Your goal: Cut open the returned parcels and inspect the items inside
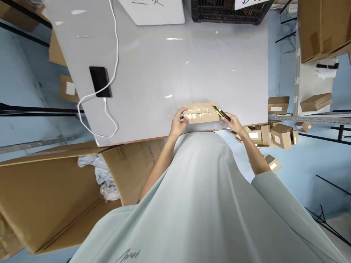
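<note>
A small cardboard box (203,118) with shiny clear tape along its top lies near the front edge of the table. My left hand (178,122) grips the box's left end, thumb and fingers curled round it. In my right hand (233,122) is a black and yellow utility knife (222,114). Its tip is at the upper right corner of the box, by the end of the taped seam. Whether the blade touches the cardboard is too small to tell.
On the white table (214,69) lie a smartphone (100,78) and its white cable (117,47). A white bin (164,14) and a black crate (227,16) stand at the back. A large open carton (55,193) is at the lower left; small boxes (281,135) are on the floor right.
</note>
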Available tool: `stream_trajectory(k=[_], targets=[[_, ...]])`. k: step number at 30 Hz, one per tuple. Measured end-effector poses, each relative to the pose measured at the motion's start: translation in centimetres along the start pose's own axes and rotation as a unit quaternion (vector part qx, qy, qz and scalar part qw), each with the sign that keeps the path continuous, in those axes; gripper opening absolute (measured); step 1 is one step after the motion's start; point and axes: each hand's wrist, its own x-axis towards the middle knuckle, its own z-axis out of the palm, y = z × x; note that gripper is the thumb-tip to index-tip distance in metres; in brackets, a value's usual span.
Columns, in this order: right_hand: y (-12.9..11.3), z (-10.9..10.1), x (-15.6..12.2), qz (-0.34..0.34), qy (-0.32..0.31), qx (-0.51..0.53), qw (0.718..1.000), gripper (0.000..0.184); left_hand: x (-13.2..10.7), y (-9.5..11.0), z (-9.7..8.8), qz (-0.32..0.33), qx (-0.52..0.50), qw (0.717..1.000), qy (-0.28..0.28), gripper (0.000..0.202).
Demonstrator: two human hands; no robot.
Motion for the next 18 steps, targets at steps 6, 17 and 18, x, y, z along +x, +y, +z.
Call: stream_trajectory(k=[6,17,18], targets=[[-2.0,6.3,2.5,-0.041,-0.077,0.042,0.995,0.059,-1.1,-2.4,-5.4,-0.038,0.068,0.994,0.077,0.065],[-1.5,11.5,4.2,-0.040,-0.114,0.178,0.977,0.060,-1.1,0.9,-7.8,0.090,0.235,0.968,0.003,0.057],[-1.1,11.3,4.1,-0.036,-0.111,0.193,0.974,0.059,-0.3,1.5,-7.2,0.104,0.255,0.961,-0.024,0.059]])
